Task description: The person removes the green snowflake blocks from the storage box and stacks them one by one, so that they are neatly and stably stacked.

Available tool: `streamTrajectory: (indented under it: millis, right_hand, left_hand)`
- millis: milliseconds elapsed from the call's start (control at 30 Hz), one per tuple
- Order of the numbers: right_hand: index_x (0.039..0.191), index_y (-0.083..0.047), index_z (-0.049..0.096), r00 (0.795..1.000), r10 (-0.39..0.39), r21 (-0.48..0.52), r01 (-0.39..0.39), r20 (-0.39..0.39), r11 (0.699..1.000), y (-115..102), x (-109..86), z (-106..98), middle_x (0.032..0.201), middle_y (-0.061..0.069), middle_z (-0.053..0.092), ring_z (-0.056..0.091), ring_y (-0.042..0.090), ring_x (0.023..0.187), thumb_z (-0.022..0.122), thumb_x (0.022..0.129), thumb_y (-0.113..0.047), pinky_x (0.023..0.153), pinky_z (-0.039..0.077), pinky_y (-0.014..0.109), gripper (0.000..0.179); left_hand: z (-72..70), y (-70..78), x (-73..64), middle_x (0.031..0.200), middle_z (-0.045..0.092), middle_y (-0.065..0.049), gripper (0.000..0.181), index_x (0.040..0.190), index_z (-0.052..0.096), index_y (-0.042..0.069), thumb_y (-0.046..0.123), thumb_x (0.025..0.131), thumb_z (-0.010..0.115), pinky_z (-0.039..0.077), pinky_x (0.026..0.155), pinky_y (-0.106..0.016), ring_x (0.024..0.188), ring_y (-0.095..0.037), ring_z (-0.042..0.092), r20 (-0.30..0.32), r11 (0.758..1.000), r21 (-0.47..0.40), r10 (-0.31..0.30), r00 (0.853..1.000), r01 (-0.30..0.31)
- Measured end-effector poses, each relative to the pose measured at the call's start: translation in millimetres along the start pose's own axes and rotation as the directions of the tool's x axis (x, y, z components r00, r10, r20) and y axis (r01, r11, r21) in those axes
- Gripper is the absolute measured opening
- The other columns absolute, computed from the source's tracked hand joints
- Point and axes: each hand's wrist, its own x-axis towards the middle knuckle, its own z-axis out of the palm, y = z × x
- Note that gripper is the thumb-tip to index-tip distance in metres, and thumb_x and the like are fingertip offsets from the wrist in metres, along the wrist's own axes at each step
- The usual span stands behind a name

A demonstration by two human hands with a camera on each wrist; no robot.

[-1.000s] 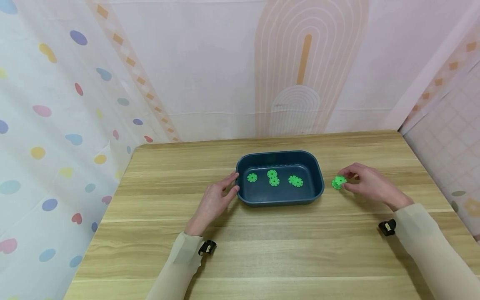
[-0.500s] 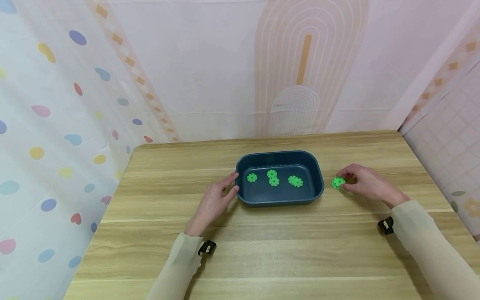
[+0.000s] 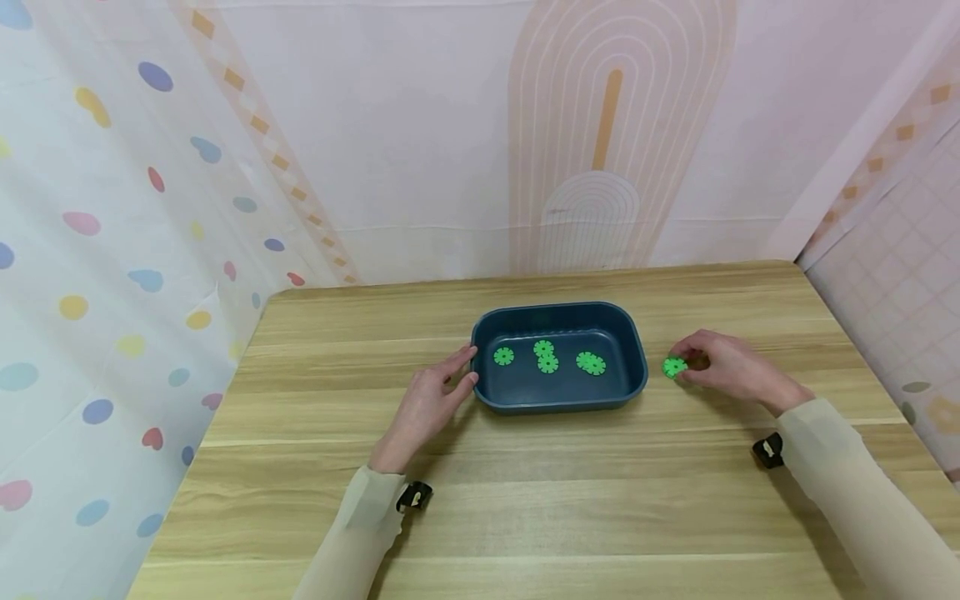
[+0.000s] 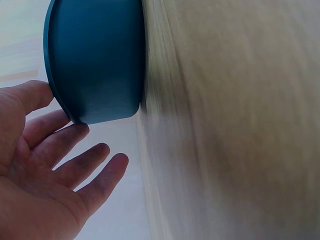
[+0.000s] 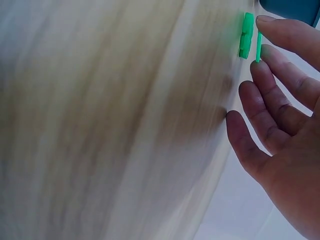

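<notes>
In the head view, a dark blue rectangular tray (image 3: 558, 406) sits on the table with several green notched building discs (image 3: 504, 357) lying flat inside. Fingertips of my left hand (image 3: 424, 410) touch the rim at the tray's left end, the fingers spread and fairly straight. Right of the tray, my right hand (image 3: 731, 367) pinches a thin green notched disc (image 5: 258, 46) between thumb and fingertips. Close beneath it, the right wrist view shows a small stack of green discs (image 5: 246, 36) on the tabletop. The little fingertip reaches down near the wood.
The wood-grain table (image 3: 480, 517) ends at the back against a patterned cloth (image 3: 420, 150). Another cloth with coloured spots (image 3: 112, 333) hangs along the left side. A black camera mount sits at each wrist, the right mount (image 3: 768, 451) close over the table.
My right hand, with the green disc, has shifted slightly left and lower over the stack, which the disc now overlaps more fully. My left hand and the tray stay in place.
</notes>
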Motion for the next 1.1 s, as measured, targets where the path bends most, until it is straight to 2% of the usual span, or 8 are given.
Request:
streamTrajectory:
  millis: [533, 1100]
  right_hand:
    - [0.114, 0.002, 0.071, 1.0, -0.021, -0.007, 0.021, -0.006, 1.0, 3.4, 1.1, 3.4, 0.11, 0.012, 0.068, 0.063, 0.025, 0.098, 0.077, 0.091, -0.004, 0.087, 0.055, 0.045, 0.024]
    - [0.115, 0.001, 0.071, 1.0, -0.01, -0.008, 0.01, -0.006, 1.0, 2.5, 1.6, 4.0, 0.111, 0.011, 0.067, 0.063, 0.025, 0.099, 0.078, 0.092, -0.007, 0.088, 0.054, 0.046, 0.025]
  left_hand:
    - [0.4, 0.6, 0.3, 0.153, 0.052, -0.008, 0.045, 0.148, 0.058, 0.009, 0.023, 0.106, 0.062, 0.054, 0.101, -0.047, 0.138, -0.03, 0.051, -0.006, 1.0, -0.001, -0.007, 1.0, 0.007]
    - [0.6, -0.4, 0.1, 0.153, 0.052, -0.009, 0.045, 0.148, 0.057, 0.008, 0.023, 0.106, 0.061, 0.054, 0.1, -0.047, 0.139, -0.03, 0.05, -0.003, 1.0, -0.01, 0.0, 1.0, 0.0]
